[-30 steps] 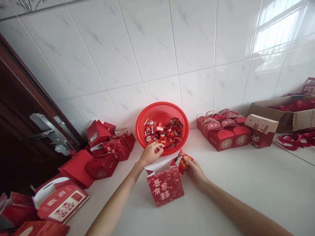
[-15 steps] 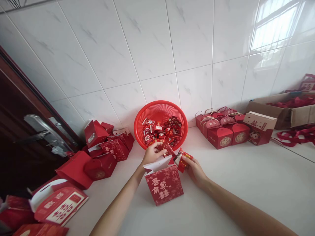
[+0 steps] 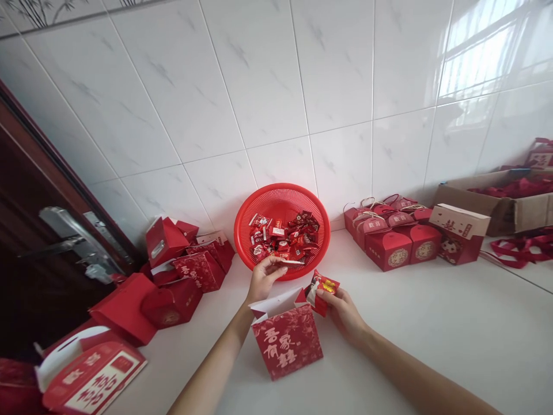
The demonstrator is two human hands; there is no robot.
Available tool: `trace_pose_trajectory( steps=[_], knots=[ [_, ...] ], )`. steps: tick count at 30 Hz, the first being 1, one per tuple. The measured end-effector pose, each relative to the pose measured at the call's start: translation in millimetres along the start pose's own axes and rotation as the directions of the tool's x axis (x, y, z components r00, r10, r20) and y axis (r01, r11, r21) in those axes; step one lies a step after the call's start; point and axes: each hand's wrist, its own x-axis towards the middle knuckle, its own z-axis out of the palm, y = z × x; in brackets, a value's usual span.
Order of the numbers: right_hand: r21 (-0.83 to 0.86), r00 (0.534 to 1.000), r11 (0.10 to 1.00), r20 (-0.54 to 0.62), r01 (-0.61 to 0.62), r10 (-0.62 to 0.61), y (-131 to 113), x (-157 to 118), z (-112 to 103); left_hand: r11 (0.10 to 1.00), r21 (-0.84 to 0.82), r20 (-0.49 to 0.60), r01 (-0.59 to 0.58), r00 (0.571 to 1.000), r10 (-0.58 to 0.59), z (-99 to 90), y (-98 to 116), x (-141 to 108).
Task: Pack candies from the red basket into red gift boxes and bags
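An open red gift box (image 3: pixel 287 343) with pale lettering stands in front of me, its white inside showing at the top. Just behind its left side, my left hand (image 3: pixel 264 279) pinches a flat packet (image 3: pixel 294 263), seen nearly edge-on as a pale strip at the near rim of the basket. To the box's right, my right hand (image 3: pixel 343 308) is closed on red candy packets (image 3: pixel 323 292) with yellow print; how many is unclear. Behind both hands, a red plastic basket (image 3: pixel 283 193) leans by the wall with many small wrapped candies (image 3: pixel 280 231) inside.
On the left are several red gift boxes (image 3: pixel 125 308), some open, near a door handle (image 3: pixel 73 230). At the right stand several handled red boxes (image 3: pixel 389 248), a taller box (image 3: pixel 462 233), a cardboard carton (image 3: pixel 533 210) and loose red ribbon (image 3: pixel 518 253). A tiled wall (image 3: pixel 276 86) rises behind.
My left hand has turned its packet from showing a red face to nearly edge-on, and the packet has moved slightly. My right hand still holds its candy packets. The view has tilted slightly up.
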Motion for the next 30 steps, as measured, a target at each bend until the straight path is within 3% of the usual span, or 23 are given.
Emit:
trace_pose_trajectory(
  steps=[3, 7, 13, 18, 21, 25, 27, 30],
  knots=[
    [0.067, 0.997, 0.995, -0.013, -0.076, 0.077, 1.8, 1.3, -1.5, 0.993, 0.022, -0.069, -0.115, 0.991, 0.116, -0.9, -6.8, 0.4],
    [0.069, 0.996, 0.994, -0.01, -0.084, 0.085, 1.4, 1.1, -1.0, 0.964, 0.139, -0.114, -0.225, 0.964, 0.241, -0.3, -13.1, -0.3],
    [0.042, 0.996, 0.995, -0.001, -0.088, 0.088, 1.2, 0.5, -0.5, 0.9, 0.36, -0.176, -0.245, 0.93, 0.323, -9.0, -17.2, 12.5],
    [0.02, 0.996, 0.996, 0.001, -0.085, 0.085, 3.0, 1.8, -2.8, 0.785, 0.583, -0.247, -0.209, 0.875, 0.416, -24.4, -7.6, 53.0],
    [0.006, 0.996, 0.996, 0.005, -0.084, 0.084, 2.8, 1.7, -3.0, 0.7, 0.687, -0.178, -0.195, 0.889, 0.423, -24.9, 2.0, 85.0],
    [0.003, 0.997, 0.997, 0.019, -0.077, 0.077, 2.5, 1.3, -2.5, 0.661, 0.713, -0.049, -0.233, 0.924, 0.379, -18.1, 8.1, 115.5],
    [0.009, 0.997, 0.997, 0.017, -0.078, 0.078, 2.9, 1.6, -2.6, 0.628, 0.737, 0.037, -0.251, 0.942, 0.334, -16.3, 5.9, 120.0],
    [0.009, 0.997, 0.997, 0.011, -0.083, 0.083, 4.5, 2.7, -3.8, 0.566, 0.76, 0.125, -0.319, 0.927, 0.354, -15.6, -1.0, 113.4]
  ],
)
